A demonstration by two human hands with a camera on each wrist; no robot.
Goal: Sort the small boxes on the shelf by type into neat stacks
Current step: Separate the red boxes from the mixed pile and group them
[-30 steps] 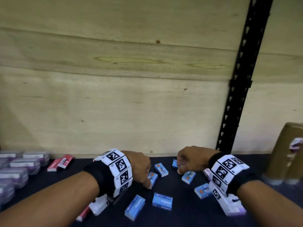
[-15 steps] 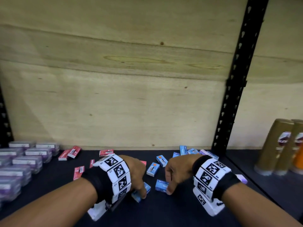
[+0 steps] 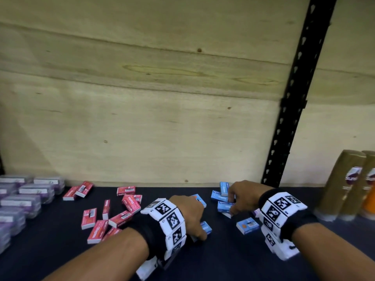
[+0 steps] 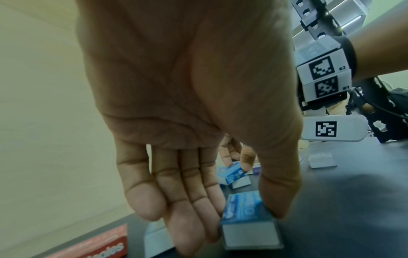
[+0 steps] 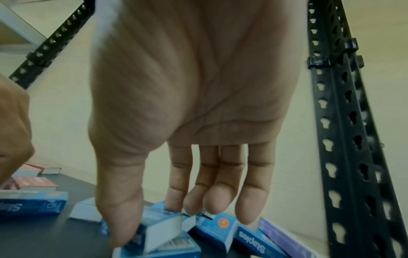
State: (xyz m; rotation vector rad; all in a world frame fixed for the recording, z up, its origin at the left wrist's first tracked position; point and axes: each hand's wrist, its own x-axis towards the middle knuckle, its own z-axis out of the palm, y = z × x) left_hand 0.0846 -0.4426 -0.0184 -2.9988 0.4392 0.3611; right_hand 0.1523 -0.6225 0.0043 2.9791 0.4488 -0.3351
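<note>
Small blue staple boxes lie scattered at centre right of the dark shelf point(image 3: 223, 260), and red ones point(image 3: 119, 218) at centre left. My left hand point(image 3: 199, 230) pinches a blue box point(image 3: 207, 228) between thumb and fingers. In the left wrist view this hand point(image 4: 245, 214) holds the blue box point(image 4: 243, 204) on top of another box. Farther back, my right hand point(image 3: 231, 204) pinches a second blue box point(image 3: 223, 206). The right wrist view shows that hand point(image 5: 150, 223) with thumb and index finger on the tilted box point(image 5: 163, 225), which rests on other blue ones.
Clear purple cases point(image 3: 26, 201) are stacked at the far left. Tall gold bottles point(image 3: 345, 183) stand at the right, beyond a black perforated upright point(image 3: 292, 98). A plywood wall closes the back. One loose blue box point(image 3: 247, 225) lies near my right wrist.
My left hand has slid a little to the right with its blue box. My right hand has moved back and right, onto a box in the blue cluster.
</note>
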